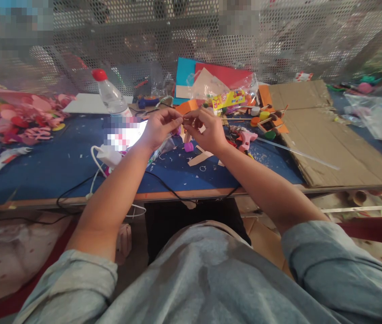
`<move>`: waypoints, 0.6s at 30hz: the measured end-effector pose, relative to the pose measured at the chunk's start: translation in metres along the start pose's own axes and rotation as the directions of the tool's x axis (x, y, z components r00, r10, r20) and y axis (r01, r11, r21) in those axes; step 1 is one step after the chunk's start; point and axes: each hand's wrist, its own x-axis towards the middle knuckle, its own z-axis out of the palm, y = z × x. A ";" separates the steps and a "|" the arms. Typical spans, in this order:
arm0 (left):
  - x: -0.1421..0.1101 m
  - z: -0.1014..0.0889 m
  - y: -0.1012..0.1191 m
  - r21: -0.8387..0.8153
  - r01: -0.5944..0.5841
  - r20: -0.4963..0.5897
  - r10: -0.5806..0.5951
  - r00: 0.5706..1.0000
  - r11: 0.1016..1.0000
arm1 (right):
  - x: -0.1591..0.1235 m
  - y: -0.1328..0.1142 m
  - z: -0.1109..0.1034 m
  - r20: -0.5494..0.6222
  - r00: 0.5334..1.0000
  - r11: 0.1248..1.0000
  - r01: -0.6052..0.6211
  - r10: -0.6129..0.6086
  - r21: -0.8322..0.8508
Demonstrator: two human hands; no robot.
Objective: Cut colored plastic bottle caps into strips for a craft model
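Above the blue tabletop (62, 157), my left hand (159, 128) and my right hand (209, 130) meet with their fingertips pinched together. Whatever lies between the fingers is too small to make out. Below and behind them are a purple piece (188, 147) and a beige strip (200, 158). A pink glue gun (245, 140) rests just right of my right hand, with a clear glue stick (298, 155) reaching out over the cardboard. Beside my left hand a brightly lit screen (128, 135) and a white plug (110, 156) lie on the table.
A bottle with a red cap (111, 94) stands behind the screen. Pink and red pieces (15, 114) are heaped at the left. Cardboard (339, 139) covers the right side. Blue and red sheets (224, 74) lean at the back, near a yellow-labelled packet (229, 100). A black cable (167, 182) crosses the front edge.
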 end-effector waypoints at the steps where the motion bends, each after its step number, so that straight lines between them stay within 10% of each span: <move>1: 0.000 0.000 0.000 0.002 0.002 -0.001 -0.002 1.000 1.000 | 0.000 0.001 0.000 0.005 1.000 1.000 -0.009 0.009 -0.001; 18: -0.001 0.001 0.001 -0.022 0.012 -0.017 -0.013 1.000 1.000 | 0.000 -0.001 0.001 -0.051 0.998 0.999 0.026 -0.024 0.032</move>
